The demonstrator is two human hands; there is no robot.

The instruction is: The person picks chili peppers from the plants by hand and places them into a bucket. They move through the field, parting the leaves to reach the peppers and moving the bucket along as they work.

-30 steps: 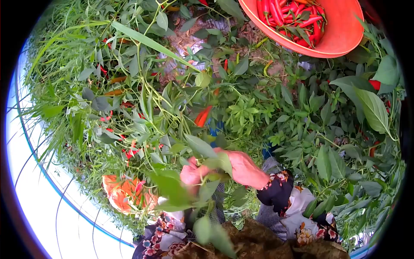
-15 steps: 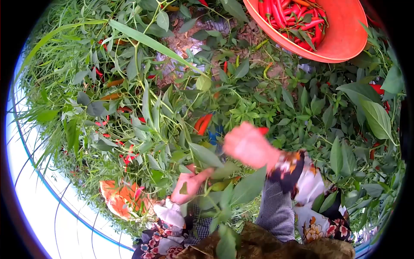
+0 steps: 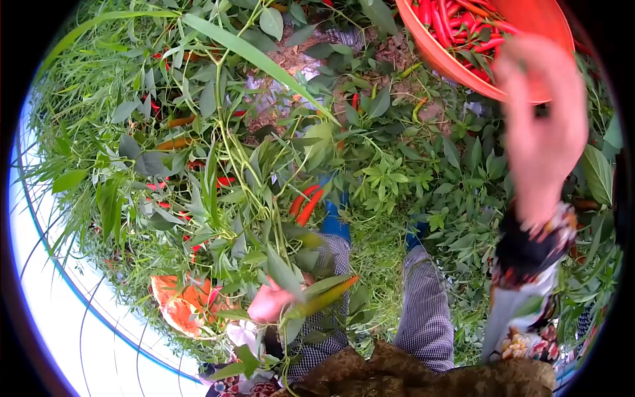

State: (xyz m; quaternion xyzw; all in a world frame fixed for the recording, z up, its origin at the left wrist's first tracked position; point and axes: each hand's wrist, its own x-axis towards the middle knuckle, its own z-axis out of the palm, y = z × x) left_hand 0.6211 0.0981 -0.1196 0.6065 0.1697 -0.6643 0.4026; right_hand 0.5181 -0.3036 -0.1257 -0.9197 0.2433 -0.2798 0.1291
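Note:
At the upper right, my right hand (image 3: 546,119) is over the near rim of an orange-red bucket (image 3: 555,33) holding several red chili peppers (image 3: 456,26). Its fingers are spread, blurred by motion, with nothing visible between them. Low in the middle, my left hand (image 3: 271,301) is among the stems and leaves of a pepper plant, its fingertips partly hidden by leaves. A yellow-green pepper (image 3: 331,294) hangs just right of it. Two red peppers (image 3: 307,204) hang above that hand.
An orange bag or cloth (image 3: 182,308) lies in the weeds at the lower left. Blue boots (image 3: 336,218) and checked trouser legs (image 3: 426,308) show below. Pepper plants and tall grass surround them, and a long leaf (image 3: 258,59) crosses the upper view.
My right hand has moved from beside my left hand up and right to the bucket, and its fingers have spread. A red pepper near it half a second ago no longer shows there. My left hand has lowered slightly.

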